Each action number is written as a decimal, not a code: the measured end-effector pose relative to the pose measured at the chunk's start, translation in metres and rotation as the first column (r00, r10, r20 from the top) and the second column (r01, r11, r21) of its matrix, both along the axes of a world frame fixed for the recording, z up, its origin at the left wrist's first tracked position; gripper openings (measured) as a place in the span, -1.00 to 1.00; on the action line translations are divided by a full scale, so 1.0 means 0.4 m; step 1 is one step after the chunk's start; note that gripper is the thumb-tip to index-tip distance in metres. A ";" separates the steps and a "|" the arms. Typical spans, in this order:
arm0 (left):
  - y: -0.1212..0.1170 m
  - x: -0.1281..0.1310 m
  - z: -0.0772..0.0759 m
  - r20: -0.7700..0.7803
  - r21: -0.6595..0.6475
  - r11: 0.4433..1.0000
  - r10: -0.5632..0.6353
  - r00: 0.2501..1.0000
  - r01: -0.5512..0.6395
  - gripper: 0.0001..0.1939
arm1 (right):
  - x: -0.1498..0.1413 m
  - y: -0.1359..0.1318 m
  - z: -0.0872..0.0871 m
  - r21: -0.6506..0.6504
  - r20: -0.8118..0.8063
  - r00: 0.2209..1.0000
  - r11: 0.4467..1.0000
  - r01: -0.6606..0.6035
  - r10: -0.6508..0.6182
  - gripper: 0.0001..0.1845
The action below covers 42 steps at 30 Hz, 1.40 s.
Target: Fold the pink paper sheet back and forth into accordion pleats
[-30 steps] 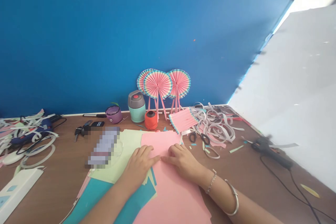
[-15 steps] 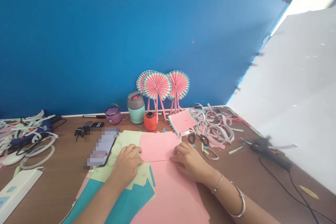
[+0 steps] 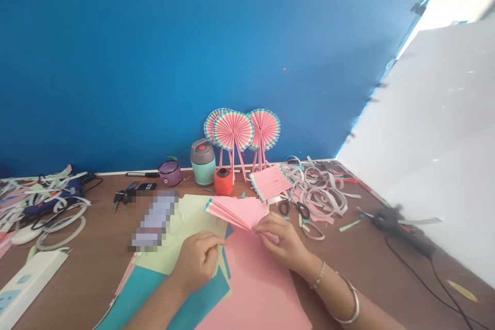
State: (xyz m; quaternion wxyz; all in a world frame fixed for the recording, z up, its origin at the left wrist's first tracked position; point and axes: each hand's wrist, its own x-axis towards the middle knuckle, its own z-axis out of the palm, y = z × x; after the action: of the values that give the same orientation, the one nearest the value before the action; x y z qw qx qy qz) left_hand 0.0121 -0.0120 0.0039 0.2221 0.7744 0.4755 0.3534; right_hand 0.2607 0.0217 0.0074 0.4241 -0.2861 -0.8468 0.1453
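Head view: pinching pleated paper (image 3: pixel 235 212) by right end with right hand (image 3: pixel 284 242), left hand (image 3: pixel 199 260) loosely closed — likely folding, needing two-handed creasing.

This looks like a papercraft workspace; whether home or workshop, I cannot tell. A wooden desk (image 3: pixel 96 247) before a blue panel (image 3: pixel 154 56) at 12 o'clock bears coloured sheets (image 3: pixel 265 286) at 6, pleated paper (image 3: pixel 231 214) and round fans (image 3: pixel 233 130) near the centre, offcuts (image 3: pixel 327 207) towards 4, a glue gun (image 3: pixel 410 240) farther out at 4, a power strip (image 3: pixel 33 281) at 8.
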 end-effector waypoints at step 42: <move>0.025 -0.002 0.001 -0.236 -0.077 0.990 0.095 0.967 -0.116 -0.86 | 0.016 0.011 -0.011 -0.189 0.335 0.939 0.982 -0.018 0.081 -0.62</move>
State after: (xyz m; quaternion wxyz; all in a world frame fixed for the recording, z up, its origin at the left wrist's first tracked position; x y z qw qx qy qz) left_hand 0.0113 -0.0021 0.0043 0.1809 0.7730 0.5541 0.2502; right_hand 0.2672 0.0263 0.0032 0.2391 -0.3231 -0.8976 0.1812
